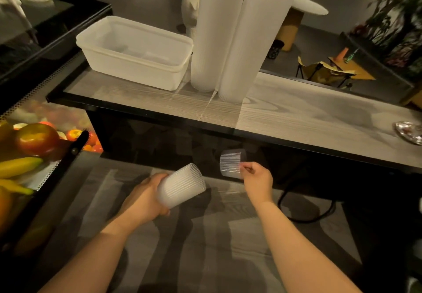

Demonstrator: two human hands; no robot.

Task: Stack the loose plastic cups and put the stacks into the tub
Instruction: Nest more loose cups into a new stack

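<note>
Nearest the camera, the left hand (pixel 146 198) gripped a ribbed cup (pixel 181 185) around its base, long axis tilted up and to the right, mouth facing the other hand. The right hand (pixel 257 178) pinched a second cup (pixel 231 164) by its edge, just right of and slightly beyond the first, the two apart. Nesting them probably meant lining up the axes. The tub (pixel 137 73) sat far left on the shelf (pixel 296 114), beside two tall stacks (pixel 228 41), nearer the left hand.

Dim warm room: grey wood-grain counter (pixel 296 114), grey floor (pixel 319 46), round white stool (pixel 309 5), plants (pixel 392 18).
</note>
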